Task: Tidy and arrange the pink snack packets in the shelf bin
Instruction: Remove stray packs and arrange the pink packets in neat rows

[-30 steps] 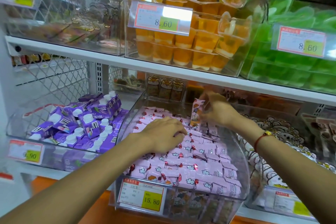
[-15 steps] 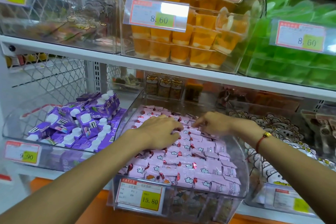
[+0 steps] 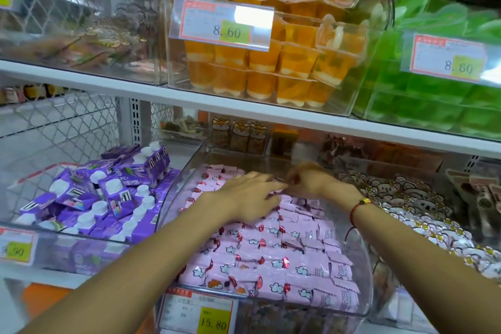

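Several pink snack packets (image 3: 273, 260) with cloud prints lie in overlapping rows inside a clear shelf bin (image 3: 363, 266) at the centre of the lower shelf. My left hand (image 3: 250, 198) lies flat on the packets at the middle of the bin, fingers stretched toward the right. My right hand (image 3: 311, 180) is just behind it near the bin's back, fingers curled down onto the packets; whether it grips one is hidden by blur. The two hands nearly touch.
A bin of purple cartons (image 3: 108, 195) stands to the left, a bin of white cartoon packets (image 3: 417, 214) to the right. The upper shelf (image 3: 244, 108) overhangs closely, carrying orange jelly cups (image 3: 271, 62) and green packs (image 3: 433, 95). A 15.80 price tag (image 3: 200, 317) fronts the pink bin.
One second ago my right hand held a pink packet upright above the pile; it has since come down onto the back rows. My left hand slid slightly toward the back right.
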Tool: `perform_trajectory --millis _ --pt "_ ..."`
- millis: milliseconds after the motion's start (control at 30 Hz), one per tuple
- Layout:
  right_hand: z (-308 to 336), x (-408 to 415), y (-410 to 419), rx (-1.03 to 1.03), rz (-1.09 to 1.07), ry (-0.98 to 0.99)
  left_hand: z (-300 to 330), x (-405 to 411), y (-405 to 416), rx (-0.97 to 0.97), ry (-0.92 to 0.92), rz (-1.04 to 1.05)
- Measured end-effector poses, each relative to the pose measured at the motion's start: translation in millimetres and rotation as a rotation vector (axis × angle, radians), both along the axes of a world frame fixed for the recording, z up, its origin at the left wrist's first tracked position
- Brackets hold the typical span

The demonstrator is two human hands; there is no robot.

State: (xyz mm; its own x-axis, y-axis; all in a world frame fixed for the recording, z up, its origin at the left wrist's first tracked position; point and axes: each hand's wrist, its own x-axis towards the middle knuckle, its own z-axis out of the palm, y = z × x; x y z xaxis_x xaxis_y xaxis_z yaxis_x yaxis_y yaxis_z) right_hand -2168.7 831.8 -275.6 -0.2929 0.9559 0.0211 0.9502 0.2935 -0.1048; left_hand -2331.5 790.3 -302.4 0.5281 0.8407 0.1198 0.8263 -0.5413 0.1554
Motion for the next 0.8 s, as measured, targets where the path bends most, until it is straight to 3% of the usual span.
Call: perform_trajectory --millis 100,333,500,600,700,800 --pt "1.8 -0.4 -0.9 0.006 0.004 0.028 -6.1 -0.9 2.3 -0.069 0.095 0.016" --pt "5.6 3.8 -5.0 0.057 0.076 0.156 -9.7 -2.3 1.1 -0.091 0.116 0.029" --pt "15.5 10.8 -15.2 0.092 0.035 0.539 -10.6 -3.4 1.2 -0.084 0.1 0.027" --pt "15.8 14.8 -32.9 0.232 0.02 0.78 -8.6 -3.3 -1.4 -0.095 0.071 0.022" --pt "11.2 19.2 -52.8 0.42 -0.019 0.914 -1.3 -2.6 -3.2 -0.097 -0.124 0.069" --pt "13.0 23.6 -64.9 0.456 -0.134 1.211 15.8 -2.8 -4.1 -0.077 -0.431 0.214"
